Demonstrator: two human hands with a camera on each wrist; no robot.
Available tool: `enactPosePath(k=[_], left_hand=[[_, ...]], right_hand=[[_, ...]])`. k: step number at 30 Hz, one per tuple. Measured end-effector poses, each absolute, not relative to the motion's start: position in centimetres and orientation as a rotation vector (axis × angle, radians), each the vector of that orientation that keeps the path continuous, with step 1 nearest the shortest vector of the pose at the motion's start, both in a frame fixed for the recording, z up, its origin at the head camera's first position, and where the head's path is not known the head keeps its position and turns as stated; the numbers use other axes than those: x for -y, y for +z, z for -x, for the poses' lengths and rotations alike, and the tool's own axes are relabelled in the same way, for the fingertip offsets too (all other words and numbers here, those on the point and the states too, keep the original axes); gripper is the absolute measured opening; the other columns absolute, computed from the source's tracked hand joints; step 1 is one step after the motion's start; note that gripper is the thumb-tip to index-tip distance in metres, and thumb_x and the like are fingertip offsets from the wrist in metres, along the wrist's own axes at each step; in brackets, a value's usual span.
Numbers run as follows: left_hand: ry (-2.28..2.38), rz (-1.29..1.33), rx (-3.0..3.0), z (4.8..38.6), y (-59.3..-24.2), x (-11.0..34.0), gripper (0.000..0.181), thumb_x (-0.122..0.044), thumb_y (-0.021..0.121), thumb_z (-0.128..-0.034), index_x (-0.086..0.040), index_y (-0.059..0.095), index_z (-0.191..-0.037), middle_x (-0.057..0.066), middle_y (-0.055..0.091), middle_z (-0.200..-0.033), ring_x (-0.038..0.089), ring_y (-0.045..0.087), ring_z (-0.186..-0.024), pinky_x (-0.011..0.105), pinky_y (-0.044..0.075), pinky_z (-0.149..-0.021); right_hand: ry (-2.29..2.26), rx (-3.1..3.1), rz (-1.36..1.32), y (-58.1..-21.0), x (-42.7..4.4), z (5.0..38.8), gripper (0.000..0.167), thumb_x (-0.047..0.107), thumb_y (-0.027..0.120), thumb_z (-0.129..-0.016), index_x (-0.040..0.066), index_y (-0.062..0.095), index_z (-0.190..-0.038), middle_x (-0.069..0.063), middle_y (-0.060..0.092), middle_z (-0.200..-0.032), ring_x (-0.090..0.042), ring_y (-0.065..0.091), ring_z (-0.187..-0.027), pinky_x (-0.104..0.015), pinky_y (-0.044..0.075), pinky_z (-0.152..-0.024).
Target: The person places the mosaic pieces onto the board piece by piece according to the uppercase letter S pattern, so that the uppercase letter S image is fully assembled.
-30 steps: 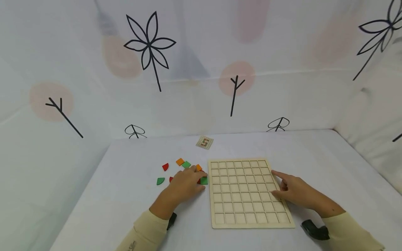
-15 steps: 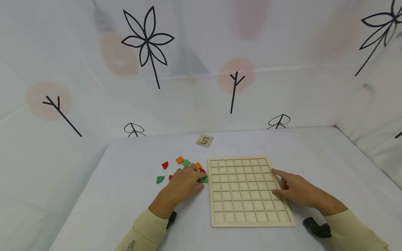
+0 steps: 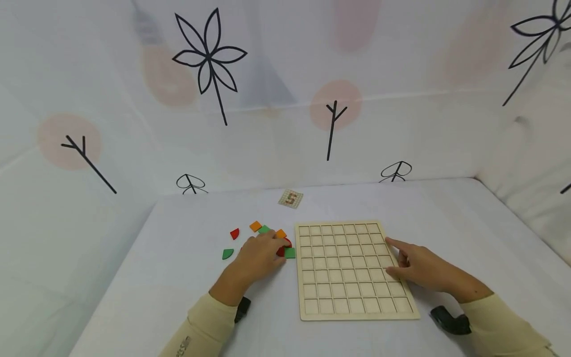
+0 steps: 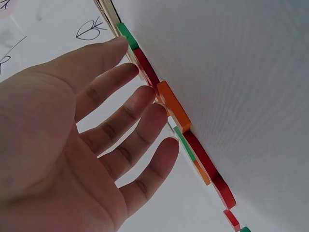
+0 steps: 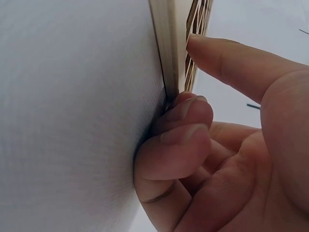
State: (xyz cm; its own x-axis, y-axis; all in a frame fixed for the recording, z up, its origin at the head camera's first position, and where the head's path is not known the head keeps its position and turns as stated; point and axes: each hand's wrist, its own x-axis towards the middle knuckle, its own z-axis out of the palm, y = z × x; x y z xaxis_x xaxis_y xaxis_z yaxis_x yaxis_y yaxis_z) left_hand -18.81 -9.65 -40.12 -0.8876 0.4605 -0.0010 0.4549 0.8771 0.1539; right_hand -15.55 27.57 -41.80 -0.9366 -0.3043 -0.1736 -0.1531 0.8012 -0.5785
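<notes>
A square wooden grid board (image 3: 343,270) lies flat on the table. My left hand (image 3: 256,255) is spread beside its left edge, over several coloured pieces. In the left wrist view its fingertips (image 4: 154,113) are loosely bent against or close to an orange piece (image 4: 174,107) and a red piece (image 4: 146,65); nothing is pinched. A green square (image 3: 289,253) lies by the thumb. My right hand (image 3: 424,270) holds the board's right edge, the thumb on top. In the right wrist view, curled fingers (image 5: 178,150) meet the board's side (image 5: 169,43).
A small pattern card (image 3: 291,199) lies behind the board. Orange squares (image 3: 256,226), a red quarter-circle (image 3: 234,233) and a green quarter-circle (image 3: 228,254) lie left. Patterned cloth (image 3: 276,144) hangs behind the table. Black wrist devices show near each sleeve.
My left hand has shifted slightly left, uncovering more of the red and green pieces by the board and covering a red piece on its left. The right hand stays on the board.
</notes>
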Motion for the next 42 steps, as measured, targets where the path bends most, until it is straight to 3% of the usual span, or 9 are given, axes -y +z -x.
enactPosePath(k=[12, 25, 42], left_hand=[[0.225, -0.662, -3.022, 18.96, -39.92, 9.68, 0.022, -0.020, 0.081, -0.0848, -0.018, 0.073, -0.105, -0.001, 0.067, -0.096, 0.014, 0.060, -0.088, 0.035, 0.054, -0.082], [0.197, -0.616, -2.991, 19.05, -39.50, 9.72, 0.025, -0.022, 0.080, -0.0861, -0.014, 0.077, -0.110, -0.001, 0.071, -0.094, 0.013, 0.060, -0.087, 0.033, 0.054, -0.085], [0.388, -0.533, -2.944, 18.96, -39.54, 10.01, 0.018, -0.018, 0.080, -0.0857, -0.015, 0.069, -0.100, -0.004, 0.063, -0.084, 0.013, 0.055, -0.079, 0.026, 0.052, -0.075]], right_hand=[[-0.820, -2.742, 0.365, -41.64, -27.47, 15.61, 0.087, 0.032, 0.077, -0.087, -0.009, 0.032, -0.150, 0.001, 0.050, -0.077, -0.007, 0.042, -0.062, -0.023, 0.037, -0.052], [-0.848, -2.712, 0.388, -41.15, -27.15, 15.68, 0.089, 0.035, 0.076, -0.088, -0.008, 0.031, -0.152, 0.002, 0.050, -0.077, -0.005, 0.042, -0.063, -0.022, 0.037, -0.052], [-0.833, -2.719, 0.390, -41.55, -27.04, 15.38, 0.090, 0.036, 0.076, -0.088, -0.009, 0.030, -0.151, 0.001, 0.050, -0.078, -0.006, 0.042, -0.064, -0.023, 0.037, -0.053]])
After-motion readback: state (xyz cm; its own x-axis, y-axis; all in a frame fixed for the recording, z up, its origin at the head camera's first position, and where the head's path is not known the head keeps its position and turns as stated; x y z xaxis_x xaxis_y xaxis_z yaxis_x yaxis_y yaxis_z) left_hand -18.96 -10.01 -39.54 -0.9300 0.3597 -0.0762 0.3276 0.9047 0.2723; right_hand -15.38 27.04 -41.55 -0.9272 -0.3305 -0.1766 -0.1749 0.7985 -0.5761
